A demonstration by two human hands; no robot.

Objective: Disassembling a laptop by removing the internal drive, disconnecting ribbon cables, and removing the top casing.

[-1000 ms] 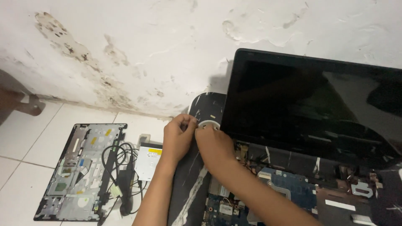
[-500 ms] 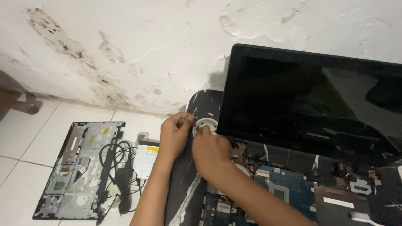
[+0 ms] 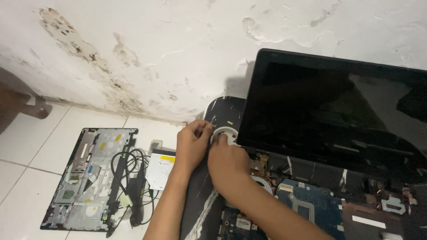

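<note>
My left hand (image 3: 192,146) and my right hand (image 3: 227,163) meet at a small white round part (image 3: 225,133) that sits on a black mat (image 3: 222,109) beside the open laptop. The fingers of both hands pinch at this white ring; what lies under them is hidden. The laptop's dark screen (image 3: 338,106) stands upright just to the right. Its base (image 3: 311,200) lies opened, with a blue circuit board and metal brackets exposed below my right forearm.
A removed laptop palm-rest cover (image 3: 86,178) lies face down on the white floor tiles at the left. A black cable coil (image 3: 133,178) and a silver optical drive (image 3: 161,162) lie beside it. A stained white wall (image 3: 147,58) runs behind.
The view has shifted slightly. Both hands stay at the white round part, with the fingers working closer over it.
</note>
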